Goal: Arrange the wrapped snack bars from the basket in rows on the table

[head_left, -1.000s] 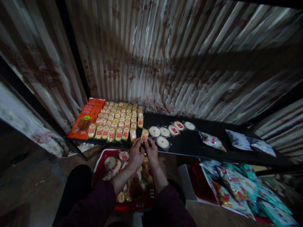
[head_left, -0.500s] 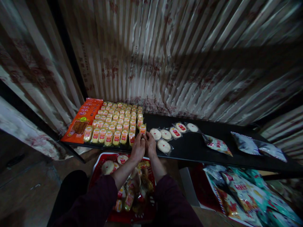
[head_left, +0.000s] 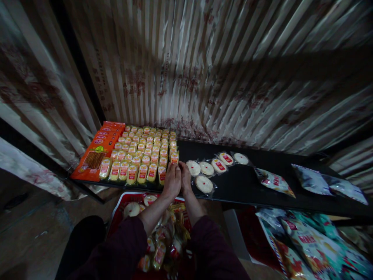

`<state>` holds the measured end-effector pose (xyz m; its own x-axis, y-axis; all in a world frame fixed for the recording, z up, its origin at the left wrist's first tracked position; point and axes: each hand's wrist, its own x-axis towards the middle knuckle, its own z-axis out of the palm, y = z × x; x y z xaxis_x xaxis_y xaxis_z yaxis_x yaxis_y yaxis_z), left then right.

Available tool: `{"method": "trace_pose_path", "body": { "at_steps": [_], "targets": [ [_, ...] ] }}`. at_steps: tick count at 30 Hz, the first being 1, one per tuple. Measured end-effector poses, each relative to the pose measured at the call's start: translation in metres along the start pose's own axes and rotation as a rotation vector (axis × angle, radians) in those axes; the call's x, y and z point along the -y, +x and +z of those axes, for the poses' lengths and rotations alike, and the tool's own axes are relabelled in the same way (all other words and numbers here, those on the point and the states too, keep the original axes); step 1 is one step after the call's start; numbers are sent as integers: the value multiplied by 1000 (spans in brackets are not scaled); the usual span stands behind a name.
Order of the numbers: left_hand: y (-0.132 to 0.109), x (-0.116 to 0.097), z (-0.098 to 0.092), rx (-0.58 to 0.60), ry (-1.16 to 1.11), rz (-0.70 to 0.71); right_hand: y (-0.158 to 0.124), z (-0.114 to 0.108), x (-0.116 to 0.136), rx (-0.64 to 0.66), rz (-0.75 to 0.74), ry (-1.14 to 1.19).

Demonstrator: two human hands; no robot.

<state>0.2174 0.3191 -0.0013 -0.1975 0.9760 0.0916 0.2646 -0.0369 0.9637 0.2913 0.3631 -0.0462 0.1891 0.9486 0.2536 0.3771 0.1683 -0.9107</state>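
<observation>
Rows of small yellow wrapped cakes stand on a black shelf. At the right end of these rows, my left hand and my right hand are side by side, fingers bent and close together. Just beyond the fingertips is one yellow cake with a red label. Whatever lies between the fingers is hidden. To the right of my hands lie round white wrapped cakes, some with red labels.
Orange bags lie at the shelf's left end, and silvery bags at its right. Below stand a red basket of mixed wrapped cakes and a box beside larger snack bags. Striped fabric hangs behind.
The view has shifted slightly. My hands stay at the right end of the yellow rows, with the left hand's fingers now a little lower against the front cakes.
</observation>
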Motion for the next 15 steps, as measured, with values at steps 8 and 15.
{"method": "trace_pose_path", "body": {
  "at_steps": [8, 15],
  "targets": [
    [6, 3, 6, -21, 26, -26, 2, 2, -4, -7, -26, -69],
    [6, -11, 4, 4, 21, -51, 11, 2, -4, 63, -33, -71]
  ]
}}
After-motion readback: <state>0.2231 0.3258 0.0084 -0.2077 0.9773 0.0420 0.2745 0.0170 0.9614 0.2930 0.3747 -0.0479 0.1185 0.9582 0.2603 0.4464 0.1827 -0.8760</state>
